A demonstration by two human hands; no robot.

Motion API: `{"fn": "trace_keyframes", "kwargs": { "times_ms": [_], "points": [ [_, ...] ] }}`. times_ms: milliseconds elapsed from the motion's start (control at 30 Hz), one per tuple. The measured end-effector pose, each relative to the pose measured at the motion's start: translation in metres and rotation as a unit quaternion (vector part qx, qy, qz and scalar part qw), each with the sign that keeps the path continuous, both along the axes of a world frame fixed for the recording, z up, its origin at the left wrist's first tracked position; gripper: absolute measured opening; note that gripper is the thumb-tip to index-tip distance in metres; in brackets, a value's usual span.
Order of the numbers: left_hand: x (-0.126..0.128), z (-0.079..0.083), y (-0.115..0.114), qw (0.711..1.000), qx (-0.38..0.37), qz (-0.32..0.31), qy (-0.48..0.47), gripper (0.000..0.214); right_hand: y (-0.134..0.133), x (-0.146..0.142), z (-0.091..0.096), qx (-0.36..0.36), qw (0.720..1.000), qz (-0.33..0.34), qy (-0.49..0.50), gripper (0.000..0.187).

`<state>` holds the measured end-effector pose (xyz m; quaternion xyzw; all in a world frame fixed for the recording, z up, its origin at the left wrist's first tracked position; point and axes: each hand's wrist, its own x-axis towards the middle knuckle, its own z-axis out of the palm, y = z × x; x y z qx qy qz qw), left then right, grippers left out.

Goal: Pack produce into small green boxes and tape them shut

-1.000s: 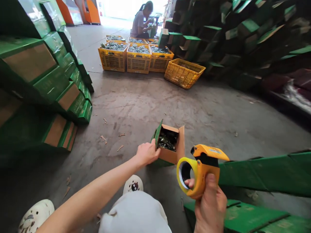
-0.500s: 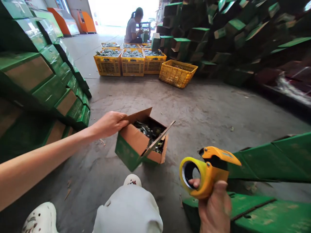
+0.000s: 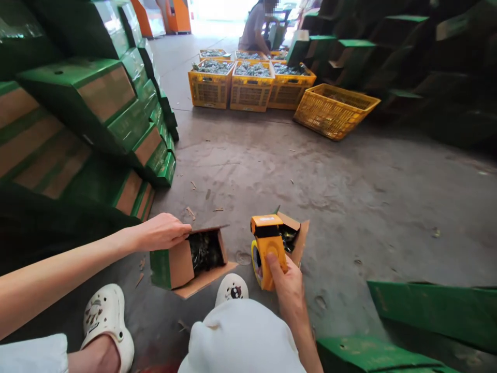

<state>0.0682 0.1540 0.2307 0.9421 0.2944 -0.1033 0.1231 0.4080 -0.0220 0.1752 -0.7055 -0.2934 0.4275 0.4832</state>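
My left hand (image 3: 165, 231) is closed on the edge of a flap of a green cardboard box (image 3: 161, 269). The box is open and tilted, and dark contents in shiny clear wrapping (image 3: 205, 251) show inside. In my right hand (image 3: 292, 286) is a yellow tape dispenser (image 3: 269, 243), its tape roll facing left. Behind the dispenser, partly hidden by it, stands a second open box (image 3: 301, 243) with similar contents. The dispenser is apart from the box on the left.
Stacked green boxes (image 3: 116, 98) rise on the left, with more at the back right. Yellow crates (image 3: 212, 93) of packed goods stand ahead, near a tilted yellow basket (image 3: 334, 111). A seated person (image 3: 254, 28) is behind them. Green boxes (image 3: 373, 352) lie at lower right.
My left hand has moved the held box left and down, away from the second box. My right hand has brought the tape dispenser left and turned it. The view has shifted.
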Motion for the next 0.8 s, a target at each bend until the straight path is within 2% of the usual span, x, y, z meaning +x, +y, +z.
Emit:
{"fn": "trace_keyframes", "kwargs": {
  "times_ms": [133,233,300,400,467,533,600,667,733,800],
  "points": [
    [-0.044,-0.063,-0.008,0.998,-0.060,0.002,0.010,0.027,0.023,-0.009,-0.027,-0.060,0.998,0.023,0.006,0.082],
    [-0.073,-0.104,-0.012,0.989,-0.094,0.076,0.079,0.026,0.028,-0.022,-0.042,-0.089,0.994,0.055,-0.008,0.074],
    [-0.088,-0.119,-0.013,0.980,-0.096,0.142,0.099,0.028,0.028,-0.032,-0.050,-0.113,0.989,0.084,-0.048,0.067],
    [-0.101,-0.126,-0.020,0.966,-0.103,0.230,0.063,0.027,0.029,-0.045,-0.067,-0.135,0.975,0.134,-0.112,0.059],
    [-0.103,-0.128,-0.030,0.942,-0.139,0.305,0.006,0.046,0.031,-0.052,-0.080,-0.140,0.967,0.164,-0.139,0.054],
    [-0.101,-0.135,-0.043,0.885,-0.214,0.409,-0.067,0.077,0.036,-0.059,-0.092,-0.147,0.957,0.185,-0.167,0.051],
    [-0.095,-0.148,-0.057,0.792,-0.311,0.506,-0.143,0.099,0.043,-0.066,-0.100,-0.152,0.948,0.201,-0.193,0.049],
    [-0.088,-0.163,-0.068,0.701,-0.385,0.561,-0.212,0.112,0.051,-0.076,-0.103,-0.154,0.940,0.218,-0.211,0.049],
    [-0.081,-0.178,-0.073,0.652,-0.420,0.575,-0.260,0.117,0.060,-0.087,-0.102,-0.157,0.928,0.241,-0.236,0.049],
    [-0.075,-0.188,-0.073,0.638,-0.419,0.589,-0.265,0.116,0.067,-0.099,-0.100,-0.177,0.911,0.258,-0.270,0.050]
  ]
}}
